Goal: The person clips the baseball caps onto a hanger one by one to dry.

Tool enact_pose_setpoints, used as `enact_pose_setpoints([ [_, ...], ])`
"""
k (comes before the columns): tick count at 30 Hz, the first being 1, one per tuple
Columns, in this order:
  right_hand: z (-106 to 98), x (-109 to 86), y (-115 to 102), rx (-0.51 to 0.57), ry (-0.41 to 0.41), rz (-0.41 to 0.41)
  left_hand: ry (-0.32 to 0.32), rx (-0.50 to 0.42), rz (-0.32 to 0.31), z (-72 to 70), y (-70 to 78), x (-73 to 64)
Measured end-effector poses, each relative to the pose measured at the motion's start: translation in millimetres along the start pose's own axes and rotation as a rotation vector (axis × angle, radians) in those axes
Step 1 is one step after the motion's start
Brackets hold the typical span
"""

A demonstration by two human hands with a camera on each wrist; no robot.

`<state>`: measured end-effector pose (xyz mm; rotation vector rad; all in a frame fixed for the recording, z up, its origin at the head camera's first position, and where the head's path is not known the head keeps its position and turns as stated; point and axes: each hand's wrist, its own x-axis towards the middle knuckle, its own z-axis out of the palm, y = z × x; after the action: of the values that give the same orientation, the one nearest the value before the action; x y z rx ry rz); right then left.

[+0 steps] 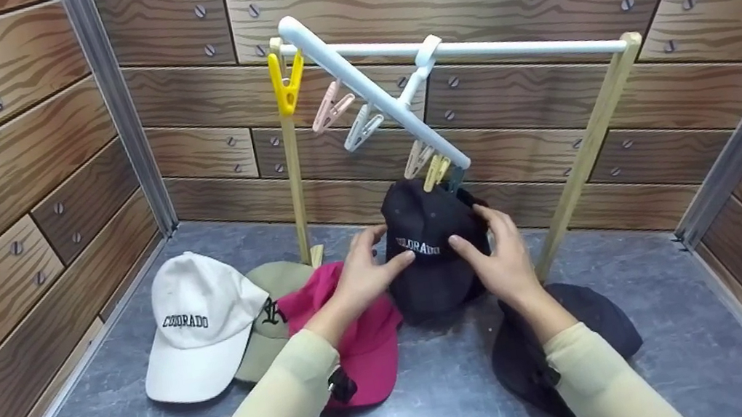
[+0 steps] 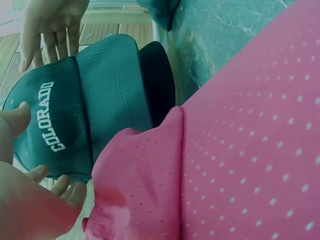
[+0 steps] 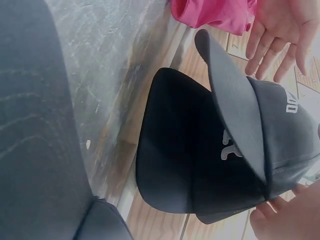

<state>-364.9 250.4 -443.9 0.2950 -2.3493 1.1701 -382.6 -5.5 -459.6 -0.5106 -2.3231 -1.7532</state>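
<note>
A black cap (image 1: 437,279) lettered COLORADO hangs brim down at the low end of a tilted white hanger (image 1: 372,90), beside a yellow clothespin (image 1: 437,172) at its crown. My left hand (image 1: 369,268) is at the cap's left side, thumb over the front and fingers spread along the edge. On the other side is my right hand (image 1: 499,255), its thumb near the lettering and its fingers by the side of the crown. A second dark cap (image 3: 172,145) hangs behind the first, mostly hidden in the head view.
White (image 1: 200,322), olive (image 1: 279,281) and magenta (image 1: 369,341) caps lie overlapping at left. Another black cap (image 1: 593,315) rests under my right forearm. The hanger hooks on a rack's white bar (image 1: 523,47). Pink (image 1: 332,107), pale (image 1: 364,127) and yellow (image 1: 286,85) clothespins hang along it.
</note>
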Motion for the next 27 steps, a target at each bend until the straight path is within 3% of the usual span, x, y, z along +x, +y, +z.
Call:
enact_pose_setpoints([
  [11, -7.0, -8.5, 3.2, -0.036, -0.038, 0.055, -0.011, -0.018, 0.019, 5.0, -5.4, -6.6],
  [17, -12.4, -14.4, 3.4, -0.04, -0.072, 0.085, -0.012, -0.023, 0.005, 12.2, -20.0, -3.6],
  [24, -18.5, -19.6, 4.0, -0.042, -0.079, 0.083, -0.025, -0.012, -0.013, 10.6, 0.0, -16.9],
  [27, -21.9, -22.2, 5.5, -0.047, -0.084, 0.087, -0.018, 0.0, 0.002, 12.4, 0.2, -19.7],
])
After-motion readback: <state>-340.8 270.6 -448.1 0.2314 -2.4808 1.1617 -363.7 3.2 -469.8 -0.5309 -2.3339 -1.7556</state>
